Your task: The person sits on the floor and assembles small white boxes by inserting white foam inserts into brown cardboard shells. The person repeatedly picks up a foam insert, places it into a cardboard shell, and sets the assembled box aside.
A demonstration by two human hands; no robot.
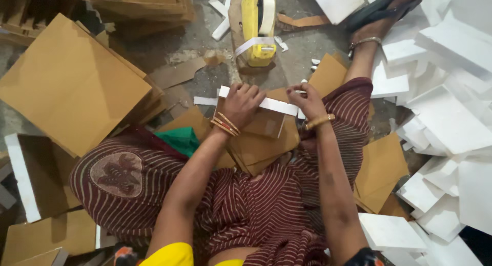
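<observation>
Right now both hands work on a long white foam strip [274,105] lying across a small stack of brown cardboard sheets [264,143] on the person's lap, between the knees. Left hand [241,104] lies fingers-down over the strip's left part, pressing it w/ fingers curled on top; gold and red bangles at the wrist. Right hand [306,101] pinches the strip's right end, fingers closed narrow around it; a gold bangle on that wrist too. Strip sits roughly level, tilted slightly down to the right.

Just beyond the hands, on the grey concrete floor [297,61], stands a yellow tape dispenser w/ a roll of pale tape [259,28], a tape end hanging loose across its front. Large brown cardboard sheet [72,87] lies toward the floor's left edge, more cardboard stacked at the top left corner. White foam slabs [446,117] pile up along the right edge, near the person's outstretched leg. Green cloth bit [179,139] shows beside the left forearm, on the maroon striped garment [246,209].
</observation>
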